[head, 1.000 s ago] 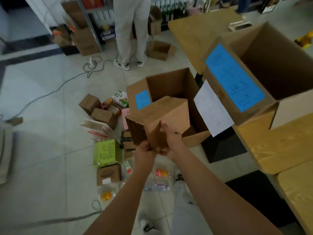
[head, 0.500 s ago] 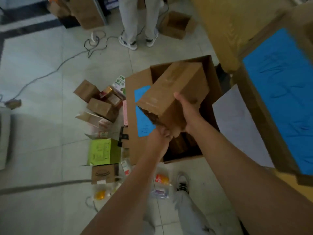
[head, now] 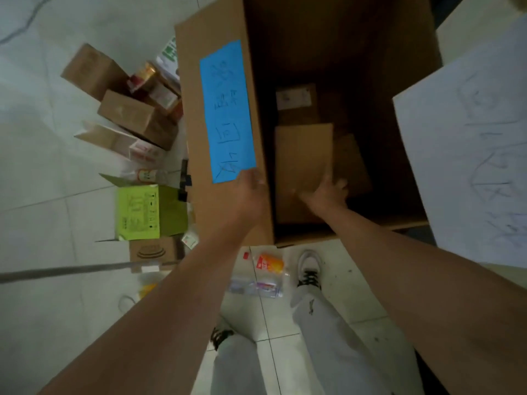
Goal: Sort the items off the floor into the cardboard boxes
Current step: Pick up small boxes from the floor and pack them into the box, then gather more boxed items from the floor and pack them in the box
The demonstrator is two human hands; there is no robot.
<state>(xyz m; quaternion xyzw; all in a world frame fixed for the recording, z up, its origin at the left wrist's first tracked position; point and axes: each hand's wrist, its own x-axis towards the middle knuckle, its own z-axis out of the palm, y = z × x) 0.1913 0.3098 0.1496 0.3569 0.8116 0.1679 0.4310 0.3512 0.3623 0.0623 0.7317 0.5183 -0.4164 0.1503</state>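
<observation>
1. Right hand (head: 328, 192) reaches down inside the large cardboard box (head: 222, 212). Its thumb lies on the near face of a small brown carton (head: 302, 161) and its fingers wrap the right edge, so I read it as grasping that carton.
2. My left hand (head: 252, 186) lies on the top edge of the box's left wall, just below the blue label (head: 228, 109). The fingertips are blurred, and I cannot tell whether they hook over the rim or lie flat.
3. The carton sits low in the box, close to the left wall. There is dark open room to its right and beyond it.
4. It is plain, closed and rectangular, with its long side running away from me. Whether it rests on the bottom or hangs from the hand, I cannot tell.
5. Beyond it lies a parcel with a white sticker (head: 296, 99). A brown shape to the right is too dark to name.
6. A white sheet (head: 470, 152) with scrawled marks covers the box's right rim. The far wall is cut off at the top of the frame.
7. On the floor left of the box, a green carton (head: 142, 212) and brown cartons (head: 134, 118) crowd together. An orange packet (head: 269, 262) lies near my shoe (head: 309, 266).
</observation>
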